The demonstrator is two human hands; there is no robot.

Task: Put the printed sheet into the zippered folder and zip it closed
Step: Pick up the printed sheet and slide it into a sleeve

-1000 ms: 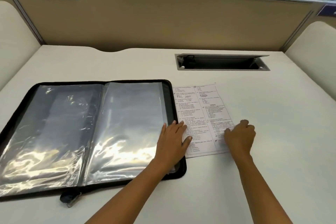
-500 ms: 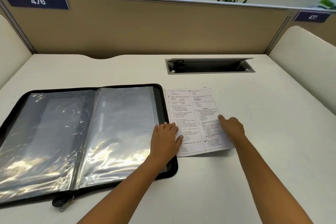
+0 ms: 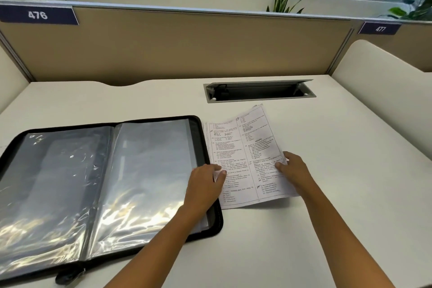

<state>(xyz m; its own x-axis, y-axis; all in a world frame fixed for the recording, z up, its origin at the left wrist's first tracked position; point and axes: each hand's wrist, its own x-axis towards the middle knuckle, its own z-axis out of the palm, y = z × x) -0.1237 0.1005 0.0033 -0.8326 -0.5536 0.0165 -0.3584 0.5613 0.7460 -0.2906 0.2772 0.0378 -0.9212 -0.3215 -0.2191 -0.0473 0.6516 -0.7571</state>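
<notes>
A black zippered folder (image 3: 210, 215) lies open on the white desk, its shiny clear plastic sleeves (image 3: 149, 170) facing up. Its zip pull (image 3: 70, 275) rests at the near edge. To its right is the printed sheet (image 3: 245, 147), white with two columns of small text, its far right corner lifted off the desk. My left hand (image 3: 205, 184) pinches the sheet's left edge, lying partly over the folder's right border. My right hand (image 3: 293, 170) grips the sheet's right edge, thumb on top.
A grey cable slot (image 3: 259, 91) with its lid raised sits in the desk just beyond the sheet. Beige partitions with number plates 476 (image 3: 37, 15) and 477 (image 3: 379, 29) close the back; a cream side panel (image 3: 378, 91) stands on the right.
Both hands have gone from resting flat on the sheet to gripping its side edges. The sheet's far end has risen off the desk and tilted. The camera view has lifted.
</notes>
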